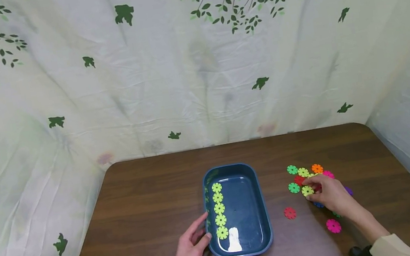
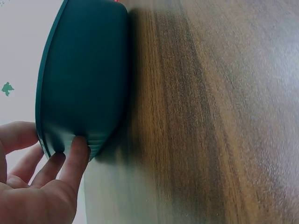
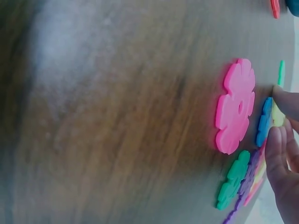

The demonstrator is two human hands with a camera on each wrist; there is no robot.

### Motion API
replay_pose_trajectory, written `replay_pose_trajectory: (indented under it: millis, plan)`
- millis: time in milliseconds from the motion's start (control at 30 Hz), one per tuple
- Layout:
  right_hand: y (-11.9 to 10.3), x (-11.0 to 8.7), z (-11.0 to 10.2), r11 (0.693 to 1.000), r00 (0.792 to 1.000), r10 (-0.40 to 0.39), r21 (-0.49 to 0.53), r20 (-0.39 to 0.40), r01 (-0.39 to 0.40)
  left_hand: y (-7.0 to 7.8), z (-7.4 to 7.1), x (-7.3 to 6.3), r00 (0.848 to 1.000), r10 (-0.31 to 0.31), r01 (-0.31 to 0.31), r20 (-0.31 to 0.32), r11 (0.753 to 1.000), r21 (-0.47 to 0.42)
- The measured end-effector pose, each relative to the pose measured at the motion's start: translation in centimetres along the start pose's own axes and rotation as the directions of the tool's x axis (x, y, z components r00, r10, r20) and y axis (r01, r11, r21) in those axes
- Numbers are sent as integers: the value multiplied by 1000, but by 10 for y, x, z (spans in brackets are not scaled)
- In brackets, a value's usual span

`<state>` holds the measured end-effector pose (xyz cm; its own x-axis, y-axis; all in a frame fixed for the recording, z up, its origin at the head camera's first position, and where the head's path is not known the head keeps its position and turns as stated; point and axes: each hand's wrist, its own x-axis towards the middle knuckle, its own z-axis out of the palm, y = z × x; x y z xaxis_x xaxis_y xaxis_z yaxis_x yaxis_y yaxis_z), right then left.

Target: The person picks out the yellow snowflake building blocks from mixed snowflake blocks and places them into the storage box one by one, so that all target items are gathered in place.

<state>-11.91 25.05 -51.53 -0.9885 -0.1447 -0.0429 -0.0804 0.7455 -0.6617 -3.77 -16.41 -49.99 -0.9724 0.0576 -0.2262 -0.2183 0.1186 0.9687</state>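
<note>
My left hand (image 1: 186, 249) grips the left rim of a deep blue rectangular tray (image 1: 256, 208). In the left wrist view its fingers (image 2: 70, 164) lie on the tray's outer wall. Along the tray's left side runs a column of several yellow flower-shaped discs (image 1: 219, 208). Over a loose cluster of coloured discs to the right, the thumb and forefinger of my right hand (image 1: 331, 193) pinch a yellow flower-shaped disc (image 1: 307, 191) at its edges. A red disc (image 1: 299, 180) lies under the forefinger; the hand hides part of the cluster.
Green discs (image 1: 294, 187), an orange disc (image 1: 317, 168) and a blue disc (image 1: 319, 204) lie in the cluster. A red disc (image 1: 289, 213) and a pink disc (image 1: 334, 226) lie apart nearer the front. Patterned cloth (image 1: 198, 80) stands behind the brown table (image 1: 151, 196).
</note>
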Motion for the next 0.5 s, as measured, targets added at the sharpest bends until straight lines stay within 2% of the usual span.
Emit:
replay_pose_trajectory:
  millis: [333, 500]
  plan:
    - [1, -1, 0, 999, 999, 31, -8, -30, -32, 0, -1, 0, 999, -35, 35, -8, 999, 20]
    - [1, -2, -5, 999, 998, 42, -7, -52, -42, 0, -1, 0, 1000, -29, 29, -11, 1000, 10]
